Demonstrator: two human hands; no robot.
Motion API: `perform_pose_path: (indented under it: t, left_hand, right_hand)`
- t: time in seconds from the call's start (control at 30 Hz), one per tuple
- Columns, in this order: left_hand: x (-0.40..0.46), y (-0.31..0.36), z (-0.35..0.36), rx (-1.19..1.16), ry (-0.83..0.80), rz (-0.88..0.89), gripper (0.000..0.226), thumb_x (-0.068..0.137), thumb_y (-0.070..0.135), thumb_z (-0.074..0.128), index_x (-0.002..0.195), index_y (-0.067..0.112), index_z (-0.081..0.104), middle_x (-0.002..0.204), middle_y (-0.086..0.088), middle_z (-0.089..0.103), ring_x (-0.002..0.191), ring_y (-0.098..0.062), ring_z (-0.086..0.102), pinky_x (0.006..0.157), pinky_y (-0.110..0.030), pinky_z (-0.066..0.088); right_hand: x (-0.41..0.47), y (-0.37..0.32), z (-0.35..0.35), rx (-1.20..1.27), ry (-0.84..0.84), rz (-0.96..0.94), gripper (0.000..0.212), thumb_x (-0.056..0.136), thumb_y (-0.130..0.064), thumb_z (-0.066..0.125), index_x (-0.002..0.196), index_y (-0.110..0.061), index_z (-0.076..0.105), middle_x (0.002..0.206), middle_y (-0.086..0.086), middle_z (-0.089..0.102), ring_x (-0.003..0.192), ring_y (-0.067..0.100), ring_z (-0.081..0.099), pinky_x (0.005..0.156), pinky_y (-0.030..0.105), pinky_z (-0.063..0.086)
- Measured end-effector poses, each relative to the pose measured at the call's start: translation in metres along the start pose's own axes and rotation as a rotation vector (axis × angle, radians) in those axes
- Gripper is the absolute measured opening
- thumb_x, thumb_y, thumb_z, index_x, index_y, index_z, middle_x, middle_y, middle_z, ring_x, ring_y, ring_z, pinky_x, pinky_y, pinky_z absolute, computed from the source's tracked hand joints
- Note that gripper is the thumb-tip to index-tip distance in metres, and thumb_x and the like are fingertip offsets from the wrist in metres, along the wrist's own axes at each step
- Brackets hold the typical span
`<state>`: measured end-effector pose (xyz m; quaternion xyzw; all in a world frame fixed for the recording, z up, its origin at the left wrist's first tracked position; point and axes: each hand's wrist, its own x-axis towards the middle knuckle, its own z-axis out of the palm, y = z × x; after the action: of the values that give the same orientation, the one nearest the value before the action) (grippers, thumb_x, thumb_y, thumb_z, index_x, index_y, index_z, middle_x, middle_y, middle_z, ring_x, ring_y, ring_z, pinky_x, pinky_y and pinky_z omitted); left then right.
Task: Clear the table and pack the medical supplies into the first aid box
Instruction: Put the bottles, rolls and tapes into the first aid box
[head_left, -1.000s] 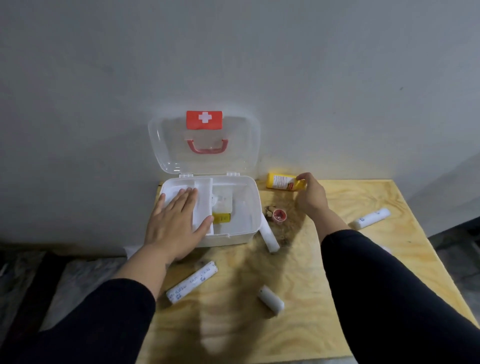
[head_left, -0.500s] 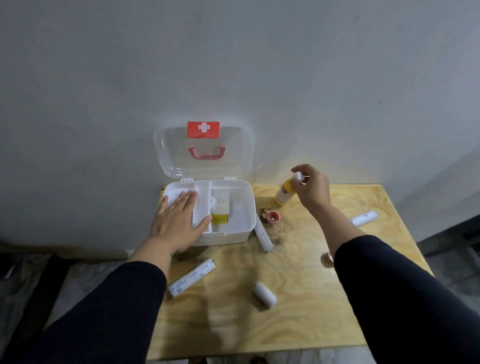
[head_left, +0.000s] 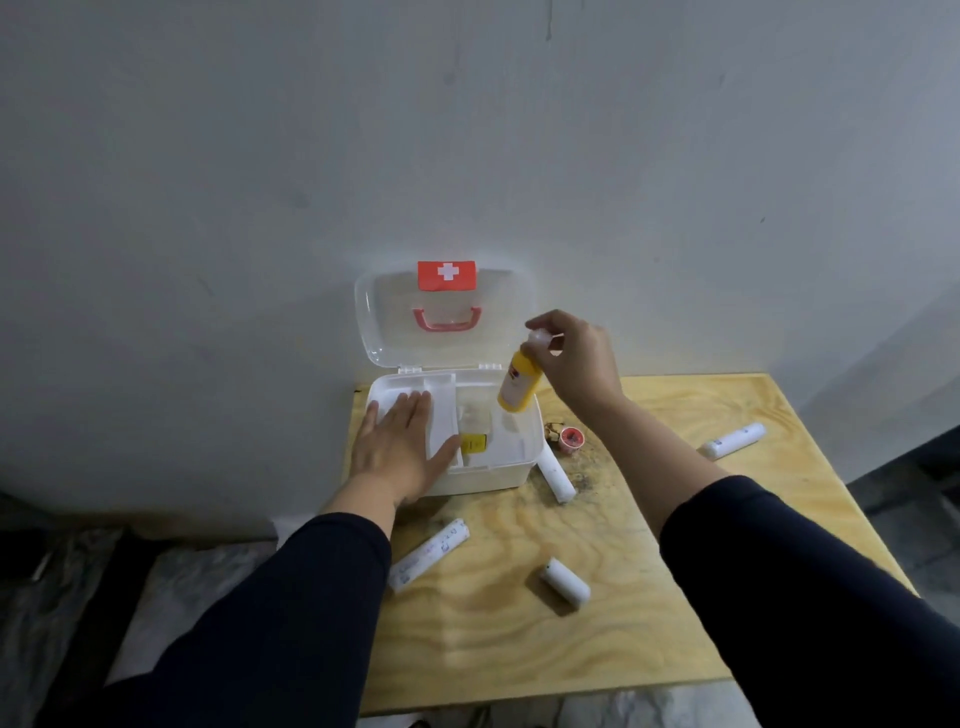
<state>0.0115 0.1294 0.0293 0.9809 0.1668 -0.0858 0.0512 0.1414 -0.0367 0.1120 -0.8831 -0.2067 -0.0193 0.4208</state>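
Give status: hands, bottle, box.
Right hand holds yellow bottle by its cap over the open first aid box. Left hand flat on the box's left compartment. Four white rolls, nearest, left on table. Nothing blocking.

Plywood table (head_left: 649, 639) against a grey wall (head_left: 260, 182).

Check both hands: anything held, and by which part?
Right hand holds the yellow bottle by its white cap, over the first aid box. Left hand rests flat on the box, holding nothing.
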Motion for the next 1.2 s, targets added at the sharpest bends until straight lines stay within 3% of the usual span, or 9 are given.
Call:
perform_pose_path:
  t: [0.07, 0.17, 0.33, 0.43, 0.53, 0.63, 0.9, 1.03, 1.2]
  left_hand:
    - [-0.001, -0.001, 0.001, -0.014, 0.009, 0.0, 0.08, 0.093, 0.066, 0.011, 0.155, 0.016, 0.002, 0.164, 0.001, 0.005, 0.151, -0.014, 0.0, 0.122, -0.041, -0.007]
    - [0.0, -0.001, 0.002, -0.043, 0.021, -0.002, 0.081, 0.092, 0.066, 0.012, 0.155, 0.017, 0.003, 0.164, 0.002, 0.004, 0.151, -0.012, -0.001, 0.122, -0.04, -0.008]
    - [0.0, -0.002, 0.004, -0.054, 0.033, 0.002, 0.079, 0.093, 0.065, 0.015, 0.155, 0.018, 0.003, 0.164, 0.002, 0.004, 0.151, -0.013, 0.0, 0.122, -0.039, -0.008]
    - [0.001, -0.003, 0.003, -0.072, 0.015, 0.009, 0.079, 0.093, 0.065, 0.016, 0.155, 0.017, 0.004, 0.164, 0.001, 0.005, 0.151, -0.015, 0.001, 0.122, -0.041, -0.006]
    - [0.001, -0.001, -0.008, -0.093, -0.054, 0.007, 0.08, 0.094, 0.063, 0.021, 0.155, 0.015, 0.002, 0.164, -0.001, 0.001, 0.151, -0.016, -0.002, 0.122, -0.045, -0.004]
    - [0.003, 0.011, -0.03, -0.103, -0.024, 0.018, 0.078, 0.096, 0.058, 0.028, 0.155, 0.015, 0.004, 0.164, -0.001, 0.001, 0.151, -0.016, -0.003, 0.122, -0.048, -0.003]
    - [0.015, 0.135, -0.066, -0.141, 0.008, 0.324, 0.058, 0.096, 0.04, 0.042, 0.149, 0.021, 0.03, 0.16, 0.005, 0.023, 0.15, -0.012, 0.007, 0.122, -0.044, 0.001]
    - [0.001, 0.207, -0.048, -0.134, -0.084, 0.445, 0.058, 0.094, 0.038, 0.045, 0.148, 0.022, 0.032, 0.159, 0.004, 0.024, 0.15, -0.012, 0.008, 0.122, -0.043, 0.002]
    - [-0.019, 0.263, -0.013, -0.163, -0.185, 0.538, 0.055, 0.094, 0.04, 0.043, 0.146, 0.021, 0.037, 0.157, 0.003, 0.03, 0.15, -0.012, 0.01, 0.122, -0.046, 0.005]
  right_hand:
    - [-0.009, 0.005, 0.017, -0.036, -0.033, 0.005, 0.022, 0.083, -0.015, 0.062, 0.104, -0.013, 0.068, 0.101, 0.008, 0.071, 0.093, 0.023, 0.066, 0.081, 0.039, 0.056]
    - [-0.02, 0.014, 0.039, -0.124, -0.089, 0.037, 0.024, 0.084, -0.012, 0.06, 0.107, -0.011, 0.066, 0.106, 0.008, 0.069, 0.097, 0.025, 0.063, 0.075, 0.029, 0.049]
    - [-0.026, 0.021, 0.057, -0.218, -0.131, 0.05, 0.028, 0.085, -0.009, 0.06, 0.112, -0.011, 0.064, 0.112, 0.011, 0.066, 0.098, 0.028, 0.062, 0.077, 0.032, 0.048]
    - [-0.025, 0.02, 0.052, -0.215, -0.138, 0.034, 0.034, 0.085, -0.017, 0.066, 0.118, -0.012, 0.061, 0.119, 0.009, 0.065, 0.103, 0.025, 0.062, 0.084, 0.031, 0.049]
    - [-0.026, 0.02, 0.036, -0.19, -0.103, 0.037, 0.036, 0.086, -0.024, 0.065, 0.12, -0.014, 0.06, 0.121, 0.006, 0.065, 0.104, 0.022, 0.062, 0.082, 0.026, 0.045]
    - [-0.035, 0.027, 0.011, -0.225, -0.081, 0.053, 0.034, 0.087, -0.025, 0.064, 0.119, -0.015, 0.06, 0.12, 0.005, 0.065, 0.107, 0.022, 0.061, 0.083, 0.028, 0.046]
    - [-0.079, 0.092, -0.083, -0.366, -0.065, 0.264, 0.034, 0.09, -0.034, 0.059, 0.119, -0.016, 0.06, 0.121, 0.005, 0.062, 0.11, 0.024, 0.059, 0.083, 0.034, 0.048]
    - [-0.11, 0.133, -0.118, -0.416, -0.042, 0.413, 0.033, 0.09, -0.03, 0.059, 0.121, -0.018, 0.058, 0.126, 0.004, 0.058, 0.116, 0.025, 0.055, 0.078, 0.031, 0.043]
    - [-0.153, 0.183, -0.128, -0.401, -0.008, 0.582, 0.037, 0.09, -0.03, 0.054, 0.124, -0.018, 0.054, 0.127, 0.008, 0.051, 0.116, 0.029, 0.05, 0.086, 0.039, 0.048]
